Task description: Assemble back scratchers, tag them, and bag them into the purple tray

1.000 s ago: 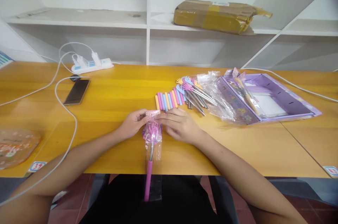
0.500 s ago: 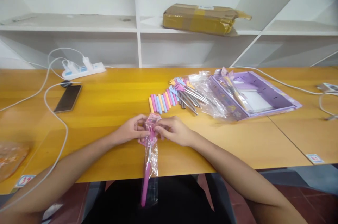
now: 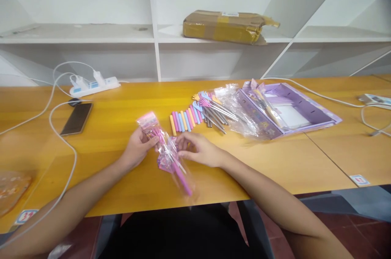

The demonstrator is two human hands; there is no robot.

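Note:
My left hand (image 3: 139, 147) pinches the upper part of a bagged pink back scratcher (image 3: 180, 175), which slants down to the right over the table. Its clear plastic bag has a pink printed top. Beside the middle of the bag is my right hand (image 3: 198, 150), thumb and fingers apart with nothing seen between them. Pink printed cards (image 3: 164, 163) lie under the bag, partly covered. Beyond my hands are a row of pink, blue and yellow handles (image 3: 185, 119) and a heap of metal rods with hand-shaped scratcher heads (image 3: 216, 110).
A purple open box (image 3: 314, 106) and crumpled clear plastic (image 3: 232, 92) are at right. To the left are a phone (image 3: 77, 119), a white power strip (image 3: 95, 86) and loose cables. A taped cardboard box (image 3: 224, 27) sits on the shelf behind.
The bagged back scratcher has swung from nearly upright to a slant, its top moving left and up with my left hand. My right hand has come off the bag.

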